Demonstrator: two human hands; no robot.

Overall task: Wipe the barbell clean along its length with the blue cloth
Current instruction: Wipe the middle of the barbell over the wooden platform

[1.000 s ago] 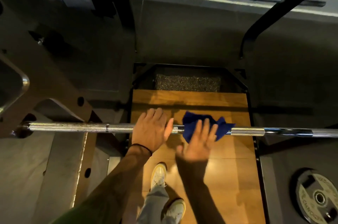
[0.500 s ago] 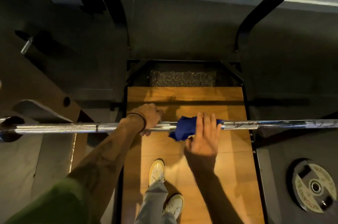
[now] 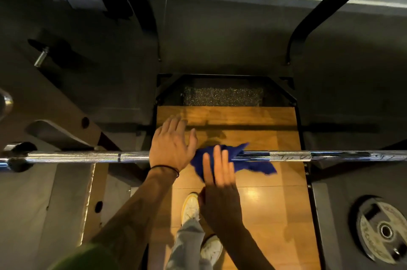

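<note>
A chrome barbell [image 3: 290,156] runs level across the whole view, resting in a rack over a wooden platform. The blue cloth [image 3: 248,165] is draped over the bar near its middle, with a loose corner hanging down to the right. My right hand [image 3: 217,172] lies flat on the cloth with its fingers straight, pressing it against the bar. Just left of the cloth, my left hand [image 3: 171,146] rests on the bar with its fingers extended forward and a black band on the wrist.
The wooden platform [image 3: 264,214] lies below, framed by black rubber flooring. A weight plate [image 3: 383,230] lies flat at the lower right. Rack uprights [image 3: 136,5] stand beyond the bar, with a bar hook [image 3: 19,155] at the left. My white shoes [image 3: 190,208] are under the bar.
My left hand has let go of its grip on the bar and now lies over it with straight fingers. The cloth has spread out, its corner now hanging loose on the right.
</note>
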